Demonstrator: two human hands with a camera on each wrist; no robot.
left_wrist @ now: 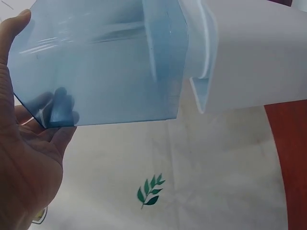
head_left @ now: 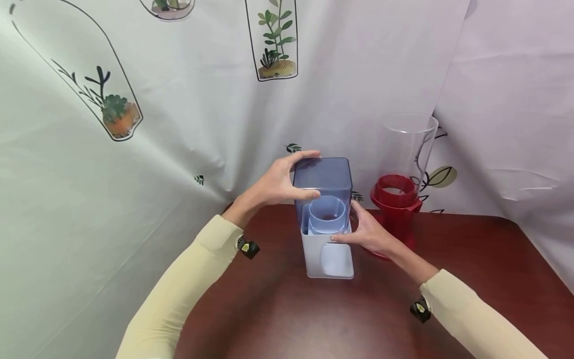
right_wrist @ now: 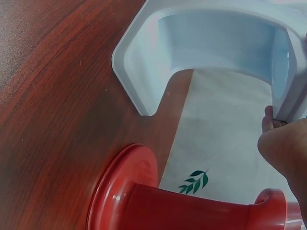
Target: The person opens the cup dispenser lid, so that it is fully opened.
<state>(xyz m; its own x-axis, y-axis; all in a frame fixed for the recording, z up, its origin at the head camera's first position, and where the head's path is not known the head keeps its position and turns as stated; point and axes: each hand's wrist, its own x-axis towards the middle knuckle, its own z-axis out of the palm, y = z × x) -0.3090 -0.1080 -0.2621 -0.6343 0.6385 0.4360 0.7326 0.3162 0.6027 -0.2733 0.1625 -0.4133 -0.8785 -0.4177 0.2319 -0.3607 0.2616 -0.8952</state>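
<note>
A see-through blue-tinted square container [head_left: 323, 174] sits upside down over a white dispenser base [head_left: 314, 255] that stands upright on the table. My left hand [head_left: 274, 183] grips the container near its closed top, thumb across the front and fingers round the back. My right hand [head_left: 371, 232] holds the base at its upper right side, thumb on the front. Through the tinted wall a round collar [head_left: 319, 222] shows at the base's top. In the left wrist view, a narrow gap separates the container's lower edge from the base's rim. The right wrist view shows the base's curved hollow.
Right of the base, a red stand [head_left: 396, 209] carries a tall clear cylinder [head_left: 405, 154]. Both stand on a dark red-brown wooden table [head_left: 269, 299]. Behind hangs a white cloth [head_left: 202, 99] printed with plants, covering the back and sides.
</note>
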